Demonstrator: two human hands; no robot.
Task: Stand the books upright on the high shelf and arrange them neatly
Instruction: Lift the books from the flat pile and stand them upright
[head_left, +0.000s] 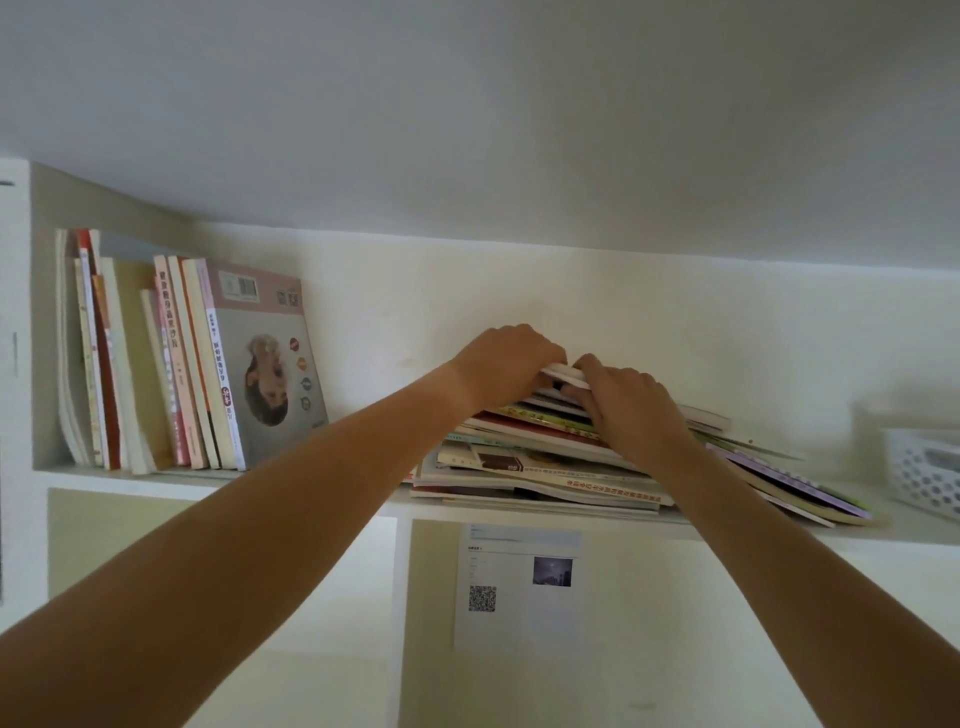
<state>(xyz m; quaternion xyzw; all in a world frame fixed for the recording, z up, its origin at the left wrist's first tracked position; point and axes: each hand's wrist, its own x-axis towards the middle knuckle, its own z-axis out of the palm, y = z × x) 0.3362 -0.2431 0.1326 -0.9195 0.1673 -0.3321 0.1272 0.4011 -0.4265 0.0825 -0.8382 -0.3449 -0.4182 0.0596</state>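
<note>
Fingers (558, 358) round white book (563, 375) atop stack (545, 467)

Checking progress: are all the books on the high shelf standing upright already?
No, the pile of books under both hands lies flat, while only the row of books at left stands.

White perforated basket (924, 475); QR-code sheet (519, 582) below.
</note>
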